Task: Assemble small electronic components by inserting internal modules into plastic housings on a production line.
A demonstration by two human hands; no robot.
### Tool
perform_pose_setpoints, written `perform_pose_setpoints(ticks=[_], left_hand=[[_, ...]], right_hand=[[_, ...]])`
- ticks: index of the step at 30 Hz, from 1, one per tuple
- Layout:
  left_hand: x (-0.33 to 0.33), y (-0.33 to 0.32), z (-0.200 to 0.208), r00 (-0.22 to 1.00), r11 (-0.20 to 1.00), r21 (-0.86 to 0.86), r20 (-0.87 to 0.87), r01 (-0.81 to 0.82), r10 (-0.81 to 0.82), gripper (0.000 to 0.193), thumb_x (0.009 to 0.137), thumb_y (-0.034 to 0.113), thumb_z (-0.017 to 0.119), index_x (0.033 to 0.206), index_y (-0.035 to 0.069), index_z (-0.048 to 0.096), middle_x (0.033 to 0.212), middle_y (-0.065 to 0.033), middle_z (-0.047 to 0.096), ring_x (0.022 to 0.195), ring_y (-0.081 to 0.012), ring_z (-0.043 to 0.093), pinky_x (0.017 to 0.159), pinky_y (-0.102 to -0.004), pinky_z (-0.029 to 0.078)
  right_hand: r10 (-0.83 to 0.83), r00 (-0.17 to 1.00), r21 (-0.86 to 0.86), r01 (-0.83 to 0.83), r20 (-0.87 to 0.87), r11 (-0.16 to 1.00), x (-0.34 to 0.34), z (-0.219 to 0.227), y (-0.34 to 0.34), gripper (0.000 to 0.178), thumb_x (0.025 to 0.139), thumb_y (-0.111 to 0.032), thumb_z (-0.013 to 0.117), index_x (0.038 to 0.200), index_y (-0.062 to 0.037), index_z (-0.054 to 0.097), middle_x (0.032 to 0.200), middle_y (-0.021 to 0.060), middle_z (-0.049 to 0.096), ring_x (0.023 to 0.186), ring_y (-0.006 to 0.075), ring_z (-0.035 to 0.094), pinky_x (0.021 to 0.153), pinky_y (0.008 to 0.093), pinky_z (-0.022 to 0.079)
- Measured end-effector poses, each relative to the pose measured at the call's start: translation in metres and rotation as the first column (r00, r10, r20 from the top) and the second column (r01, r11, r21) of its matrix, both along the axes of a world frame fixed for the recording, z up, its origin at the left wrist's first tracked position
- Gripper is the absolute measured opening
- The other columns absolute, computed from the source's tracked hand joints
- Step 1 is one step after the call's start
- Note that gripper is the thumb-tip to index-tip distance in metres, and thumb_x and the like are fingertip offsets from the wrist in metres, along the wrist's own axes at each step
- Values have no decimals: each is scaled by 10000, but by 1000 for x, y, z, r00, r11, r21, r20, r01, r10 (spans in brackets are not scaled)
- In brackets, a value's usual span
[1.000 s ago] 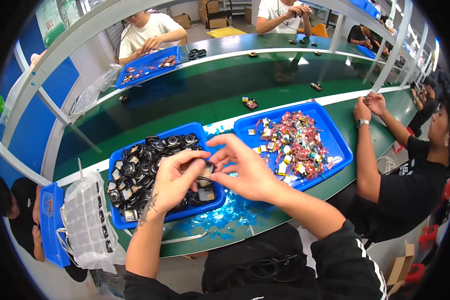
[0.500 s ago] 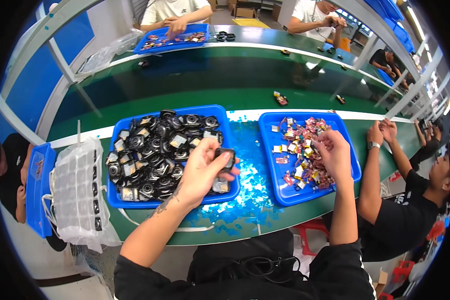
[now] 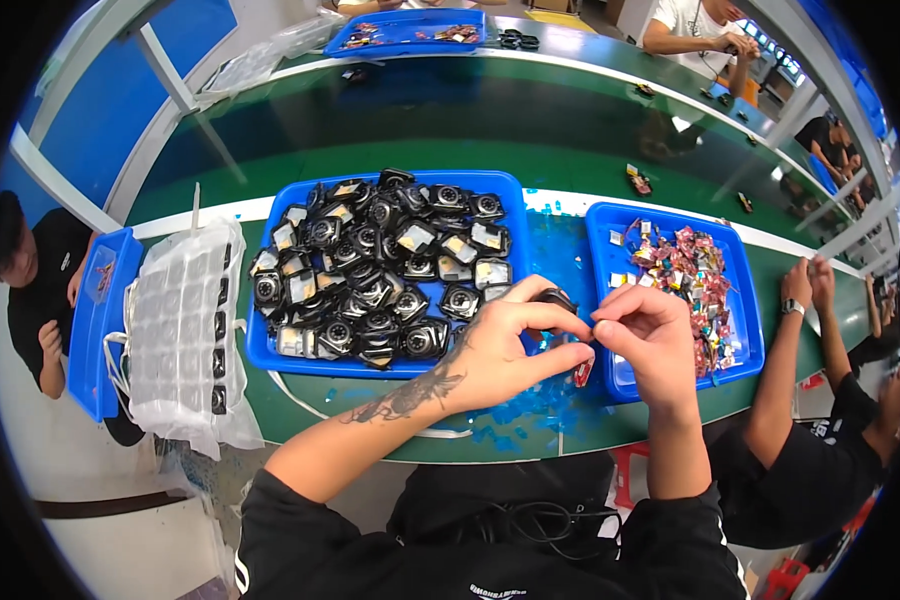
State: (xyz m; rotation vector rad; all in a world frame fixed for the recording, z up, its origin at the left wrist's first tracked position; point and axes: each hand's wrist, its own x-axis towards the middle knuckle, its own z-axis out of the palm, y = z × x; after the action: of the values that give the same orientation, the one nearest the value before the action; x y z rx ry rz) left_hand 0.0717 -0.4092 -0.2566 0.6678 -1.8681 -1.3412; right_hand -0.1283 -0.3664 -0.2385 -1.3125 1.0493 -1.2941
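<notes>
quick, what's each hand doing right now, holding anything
Left hand: closed on a small black round part, held above the table edge.
Right hand: fingertips pinched at the same part; a small red piece shows just below it.

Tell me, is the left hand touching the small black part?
Touching. The head view shows the left hand with fingers curled around the small black part, no gap.

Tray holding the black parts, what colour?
Blue tray, clearest in the head view.
</notes>
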Motion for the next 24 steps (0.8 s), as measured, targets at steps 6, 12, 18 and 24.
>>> perform_pose_setpoints(ticks=[6, 12, 18, 24], left_hand=[[1, 0, -8, 995, 992, 110, -70, -62, 70, 121, 776, 47, 753, 890, 19, 722, 966, -62, 616, 903, -146, 593, 776, -272, 470], [5, 1, -11, 998, 998, 38, -42, -53, 55, 105, 776, 55, 748, 860, 7, 708, 957, -60, 611, 873, -141, 591, 753, -269, 470], [4, -2, -10, 999, 978, 202, 14, -45, 43, 101, 798, 54, 732, 875, -5, 707, 934, -60, 619, 827, -109, 586, 717, -235, 465], [3, -6, -14, 993, 922, 378, -41, -86, 110, 109, 842, 45, 707, 907, -42, 699, 916, -38, 624, 821, -69, 571, 682, -204, 456]], right_hand=[[-26, 999, 52, 24, 36, 998, 19, 2, -3, 125, 844, 15, 684, 963, 30, 648, 849, 46, 648, 766, 84, 618, 714, 219, 511], [89, 944, 8, -92, -317, 996, 8, 7, -4, 100, 837, 17, 678, 891, 5, 594, 846, 37, 618, 753, 79, 598, 623, 218, 483], [-218, 664, -364, -88, -715, 927, 21, 8, -1, 103, 825, 57, 631, 875, -6, 566, 826, 67, 557, 674, 180, 584, 579, 276, 466], [-272, 678, -337, 38, -683, 941, 12, -9, 5, 133, 848, 44, 614, 963, -7, 570, 857, 107, 589, 685, 183, 594, 600, 302, 479]])
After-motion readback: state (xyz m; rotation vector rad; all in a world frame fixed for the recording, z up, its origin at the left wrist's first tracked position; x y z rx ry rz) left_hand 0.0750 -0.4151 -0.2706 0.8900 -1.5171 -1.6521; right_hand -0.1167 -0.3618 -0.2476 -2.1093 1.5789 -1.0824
